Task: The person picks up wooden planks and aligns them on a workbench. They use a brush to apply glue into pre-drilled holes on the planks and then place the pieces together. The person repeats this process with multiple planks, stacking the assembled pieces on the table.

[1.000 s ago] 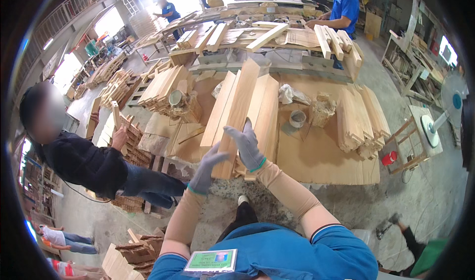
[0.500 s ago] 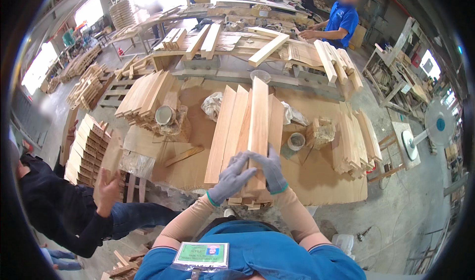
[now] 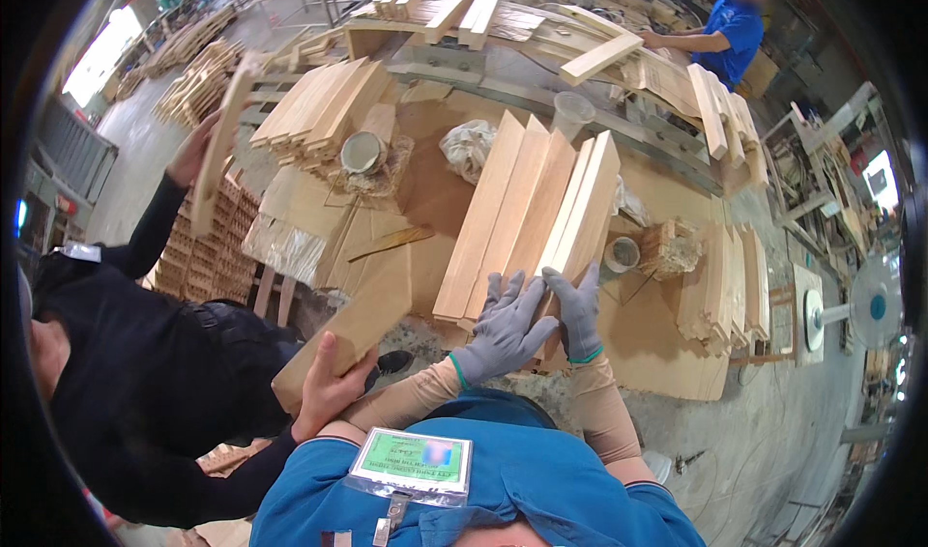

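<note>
A row of pale wooden boards (image 3: 498,218) lies side by side on the cardboard-covered table before me. My left hand (image 3: 507,332), in a grey glove, rests with its fingers stretched out over the near ends of the boards. My gloved right hand (image 3: 578,317) wraps the near end of the rightmost wooden board (image 3: 588,214), thumb on top and fingers along its outer side. That board stands tilted on edge, a light narrow face showing beside it. The undersides of the boards are hidden.
At my left, a co-worker in dark clothes holds one board (image 3: 353,320) near my forearm and another board (image 3: 222,151) farther off. Stacks of boards (image 3: 314,107) flank the row. A can (image 3: 362,152), a cup (image 3: 622,253) and a fan (image 3: 875,305) stand around.
My view has shifted, so the table sits farther right. The board under my hands now leans among the others at the right. The co-worker has brought a board closer to my left arm.
</note>
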`<state>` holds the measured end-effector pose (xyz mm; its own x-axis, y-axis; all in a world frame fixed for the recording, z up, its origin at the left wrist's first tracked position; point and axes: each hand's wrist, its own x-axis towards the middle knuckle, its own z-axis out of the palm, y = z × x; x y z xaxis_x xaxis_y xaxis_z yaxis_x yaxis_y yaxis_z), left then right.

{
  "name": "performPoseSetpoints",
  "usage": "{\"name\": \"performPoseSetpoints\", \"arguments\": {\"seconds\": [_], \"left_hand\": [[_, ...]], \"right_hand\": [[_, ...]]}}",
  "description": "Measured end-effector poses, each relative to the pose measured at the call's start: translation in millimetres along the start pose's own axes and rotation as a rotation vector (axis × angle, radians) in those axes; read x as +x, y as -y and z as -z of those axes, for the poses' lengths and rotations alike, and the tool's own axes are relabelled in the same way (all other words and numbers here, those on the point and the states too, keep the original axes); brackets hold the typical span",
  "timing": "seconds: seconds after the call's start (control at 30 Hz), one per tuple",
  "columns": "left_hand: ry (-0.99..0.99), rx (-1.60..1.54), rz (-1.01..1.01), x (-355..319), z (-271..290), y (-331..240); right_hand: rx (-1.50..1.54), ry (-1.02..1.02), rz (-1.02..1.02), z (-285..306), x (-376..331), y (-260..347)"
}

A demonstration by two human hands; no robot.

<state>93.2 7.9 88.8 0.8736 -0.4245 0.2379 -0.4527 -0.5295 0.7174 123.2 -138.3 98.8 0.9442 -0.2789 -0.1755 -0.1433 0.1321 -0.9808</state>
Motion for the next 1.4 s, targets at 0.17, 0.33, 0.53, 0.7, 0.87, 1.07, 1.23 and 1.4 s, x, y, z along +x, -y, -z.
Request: {"name": "performPoseSetpoints", "arguments": {"seconds": [0.17, 0.33, 0.53, 0.7, 0.87, 1.07, 1.23, 1.4], "left_hand": [[0.040, 0.018, 0.119, -3.0, 6.1, -2.7], [-0.024, -0.016, 0.085, -2.4, -0.2, 5.3], [-0.075, 0.037, 0.118, -1.1, -8.7, 4.2], [-0.263, -0.023, -0.007, -3.1, -10.8, 6.1], [-0.247, 0.006, 0.012, -2.5, -10.9, 3.1], [-0.209, 0.074, -0.013, -3.0, -9.9, 1.3], [-0.153, 0.092, 0.024, -3.4, -11.9, 4.8], [-0.173, 0.054, 0.027, -4.3, -11.2, 3.7]], "right_hand": [[-0.044, -0.016, 0.053, -3.6, 8.6, -8.0], [-0.107, 0.005, 0.090, 4.1, 12.5, -8.8], [-0.278, 0.113, 0.120, 25.2, 8.1, -7.4], [-0.269, 0.110, 0.219, 36.8, -4.3, -1.3], [-0.515, -0.021, 0.265, 47.3, -2.7, -14.6], [-0.758, -0.015, 0.361, 56.4, 12.6, -45.5], [-0.826, -0.048, 0.396, 50.1, 11.9, -57.7], [-0.862, -0.028, 0.395, 51.7, 11.2, -53.4]]}}
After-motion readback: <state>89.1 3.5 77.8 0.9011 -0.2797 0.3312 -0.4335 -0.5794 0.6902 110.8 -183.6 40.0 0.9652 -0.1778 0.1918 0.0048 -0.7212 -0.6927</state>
